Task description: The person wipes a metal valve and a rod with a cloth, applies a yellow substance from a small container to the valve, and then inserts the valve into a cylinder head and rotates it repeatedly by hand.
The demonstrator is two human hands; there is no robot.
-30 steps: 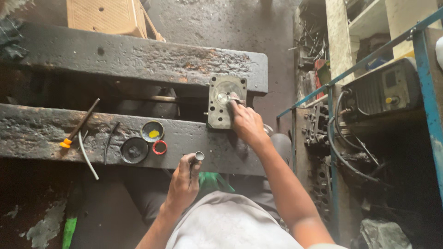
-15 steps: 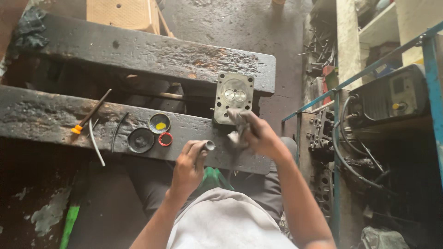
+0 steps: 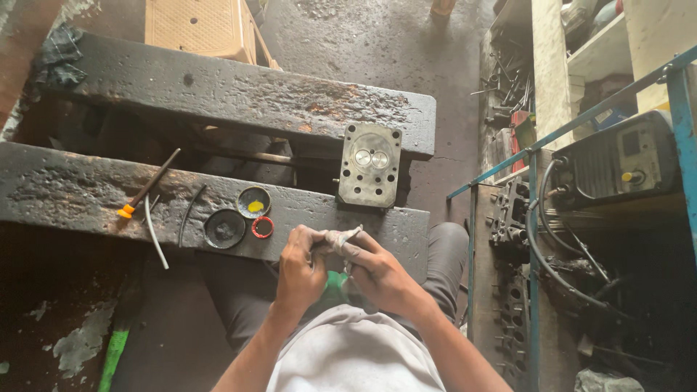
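My left hand [image 3: 301,265] and right hand [image 3: 377,272] both pinch crumpled grey cloth rag [image 3: 337,238] above near black beam [image 3: 87,192]. Rag seems soft, light, greasy; best gripped bunched, by folds.

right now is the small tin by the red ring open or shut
Open: the small round tin has no lid on, and yellow paste shows inside. It sits on the near beam.
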